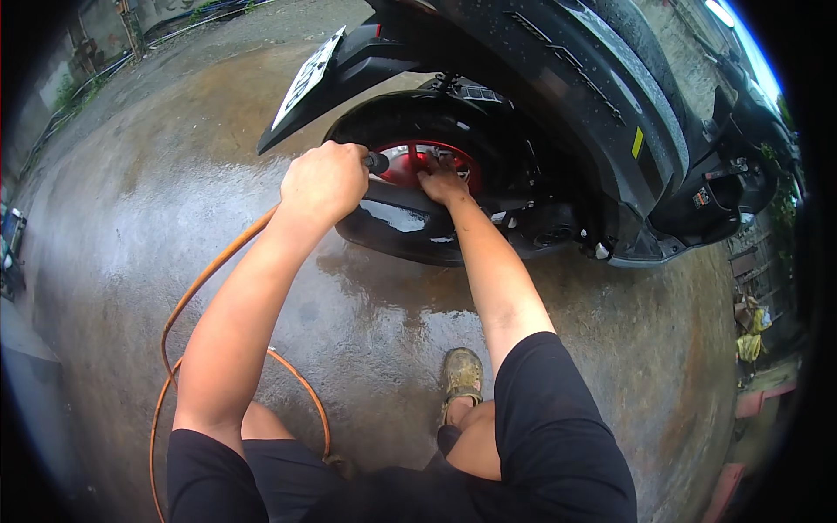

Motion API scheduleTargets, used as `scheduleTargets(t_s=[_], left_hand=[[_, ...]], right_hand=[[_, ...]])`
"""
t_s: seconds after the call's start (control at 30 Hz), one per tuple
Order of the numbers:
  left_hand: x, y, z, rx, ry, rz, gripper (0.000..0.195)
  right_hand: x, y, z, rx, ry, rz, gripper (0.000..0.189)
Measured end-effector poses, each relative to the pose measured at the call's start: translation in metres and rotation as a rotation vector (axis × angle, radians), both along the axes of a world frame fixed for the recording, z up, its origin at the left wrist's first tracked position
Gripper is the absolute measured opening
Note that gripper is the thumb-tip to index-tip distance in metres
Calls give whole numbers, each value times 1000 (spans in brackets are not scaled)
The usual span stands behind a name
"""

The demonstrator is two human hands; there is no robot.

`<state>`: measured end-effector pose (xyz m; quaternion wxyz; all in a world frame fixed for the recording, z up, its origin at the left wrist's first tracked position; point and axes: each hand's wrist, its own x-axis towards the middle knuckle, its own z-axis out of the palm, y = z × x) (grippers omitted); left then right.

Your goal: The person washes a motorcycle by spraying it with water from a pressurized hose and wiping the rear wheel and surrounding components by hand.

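Observation:
My left hand [325, 180] is closed around the dark nozzle [376, 163] of an orange hose [225, 256], which loops down beside my left arm. The nozzle points at the red wheel rim [413, 153] of a black scooter [588, 118]. My right hand [444, 180] reaches to the right part of that rim with its fingers spread; nothing is seen held in it, and its fingertips are partly lost in shadow. Around the rim runs the black rear tyre [379, 118], with a glossy black cover [405, 219] on the near side.
Wet concrete ground [386, 314] lies under the scooter and my feet, one in a green clog [463, 372]. The rear mudguard with a licence plate [309, 75] juts out above my left hand. Reddish blocks [765, 400] and yellow bags [750, 346] stand at the right edge.

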<state>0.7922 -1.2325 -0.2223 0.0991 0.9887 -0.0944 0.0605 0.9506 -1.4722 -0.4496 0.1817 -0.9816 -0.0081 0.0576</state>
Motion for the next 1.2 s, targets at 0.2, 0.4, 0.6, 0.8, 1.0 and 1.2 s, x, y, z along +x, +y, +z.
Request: scheduleTargets(t_s=[0.2, 0.4, 0.6, 0.8, 1.0, 1.2], left_hand=[[1, 5, -19, -58, -36, 19, 31], [3, -32, -23, -165, -46, -29, 30], [10, -27, -22, -114, -22, 2, 28], [8, -16, -19, -55, 26, -1, 31], [4, -13, -9, -38, -37, 5, 30], [1, -25, -9, -52, -46, -68, 30]], right_hand=[[18, 21, -7, 648, 37, 23, 58], [1, -19, 0, 810, -233, -57, 45], [-27, -7, 29, 133, -52, -35, 64], [-22, -18, 47, -14, 176, -145, 71], [-23, -23, 51, -27, 196, -126, 69], [-33, -33, 53, -3, 40, -152, 61]])
